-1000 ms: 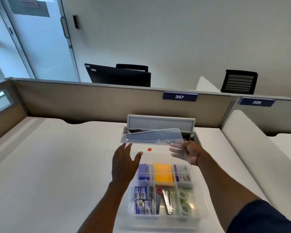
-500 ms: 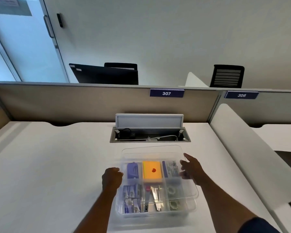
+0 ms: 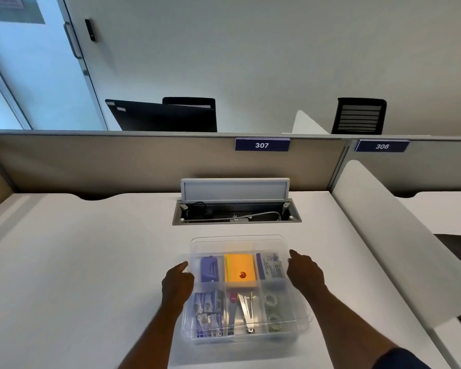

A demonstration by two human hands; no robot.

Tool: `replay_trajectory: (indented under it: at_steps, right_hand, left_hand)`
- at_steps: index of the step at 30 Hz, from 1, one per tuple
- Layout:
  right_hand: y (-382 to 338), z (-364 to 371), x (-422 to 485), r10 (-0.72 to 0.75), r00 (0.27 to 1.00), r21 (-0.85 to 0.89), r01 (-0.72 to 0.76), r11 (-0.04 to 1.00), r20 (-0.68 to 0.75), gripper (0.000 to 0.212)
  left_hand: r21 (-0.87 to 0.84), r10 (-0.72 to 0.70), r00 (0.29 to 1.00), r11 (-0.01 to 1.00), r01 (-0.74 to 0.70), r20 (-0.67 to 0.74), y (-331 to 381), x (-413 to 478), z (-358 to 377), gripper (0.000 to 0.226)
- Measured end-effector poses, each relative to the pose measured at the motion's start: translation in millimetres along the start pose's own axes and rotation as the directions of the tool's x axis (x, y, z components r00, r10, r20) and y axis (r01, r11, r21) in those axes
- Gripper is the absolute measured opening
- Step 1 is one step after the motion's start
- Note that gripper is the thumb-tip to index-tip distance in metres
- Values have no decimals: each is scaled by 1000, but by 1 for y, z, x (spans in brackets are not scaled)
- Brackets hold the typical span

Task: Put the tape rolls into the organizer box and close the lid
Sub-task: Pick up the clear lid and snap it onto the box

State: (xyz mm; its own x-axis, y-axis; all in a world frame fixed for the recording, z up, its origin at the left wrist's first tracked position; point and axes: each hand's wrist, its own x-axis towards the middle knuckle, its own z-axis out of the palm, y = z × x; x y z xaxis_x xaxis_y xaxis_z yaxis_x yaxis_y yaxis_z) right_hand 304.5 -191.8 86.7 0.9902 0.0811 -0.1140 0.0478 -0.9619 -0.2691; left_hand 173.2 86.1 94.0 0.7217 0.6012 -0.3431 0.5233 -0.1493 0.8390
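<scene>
**A:** Starting at the bottom of the frame, where do things stand?

**B:** The organizer box (image 3: 244, 294) sits low and centre on the white desk (image 3: 77, 275), with the clear lid (image 3: 240, 242) lying over it. The tape rolls (image 3: 272, 307) show through the plastic in the lower-right compartment, so they look to be in.

**A:** And the hands?

**B:** The left hand (image 3: 177, 282) is against the box's left edge, fingers curled loosely with the thumb on the lid's rim. The right hand (image 3: 305, 270) is at the right edge, fingers spread and laid along the rim. Neither holds anything; both seem to be pressing.

**A:** So the closing step. How to do it well?

**B:** I'd judge the lid is laid on but maybe not seated; whether it has clicked I cannot tell, as the picture is a little blurred there. Press evenly on both sides, then run the fingers toward the far corners, nearer the middle of the frame. Keep the box flat so the stapler (image 3: 246, 311) and orange notes (image 3: 240, 270) don't shift.

**A:** Anything beyond it?

**B:** Only the open cable tray (image 3: 236, 213) above, well apart.
</scene>
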Motion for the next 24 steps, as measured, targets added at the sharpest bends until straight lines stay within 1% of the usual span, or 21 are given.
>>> replay_trajectory:
  at_steps: [2, 5, 9, 13, 15, 17, 19, 21, 22, 24]
  right_hand:
    - [-1, 0, -1, -8, 1000, -35, 8, 999, 4, 32]
    - [1, 1, -5, -17, 1000, -76, 18, 997, 15, 33]
    - [2, 4, -11, -22, 1000, -64, 21, 998, -6, 36]
    - [4, 6, -16, 0, 1000, -20, 0, 1000, -14, 37]
    - [6, 7, -19, 15, 1000, 2, -15, 1000, -6, 37]
    - [8, 7, -21, 35, 999, 42, -36, 998, 17, 38]
    - [10, 7, -24, 87, 995, 136, -93, 986, 50, 40]
    - [16, 8, -27, 160, 984, 244, -174, 954, 77, 40]
    - [18, 9, -30, 178, 981, 266, -193, 944, 82, 40]
    - [23, 12, -37, 137, 986, 269, -157, 950, 91, 44]
  left_hand:
    - [2, 19, 1000, 1000, -19, 19, 0, 0, 0, 44]
    - [47, 18, 1000, 999, -18, 5, -1, -1, 3, 43]
    - [134, 52, 999, 990, -50, -16, -7, 0, 5, 38]
    - [145, 71, 997, 987, -70, -1, -14, 3, 5, 29]
    - [168, 71, 997, 983, -69, -4, -17, 2, 5, 29]
    - [161, 45, 998, 986, -37, -43, -19, -1, 7, 28]
    - [171, 16, 997, 985, -2, -79, -22, -7, 8, 25]
    - [163, -33, 994, 985, 50, -102, -30, -13, 10, 41]
    - [143, -66, 992, 986, 81, -106, -34, -17, 10, 49]
    - [132, -108, 985, 983, 125, -131, -40, -25, 11, 59]
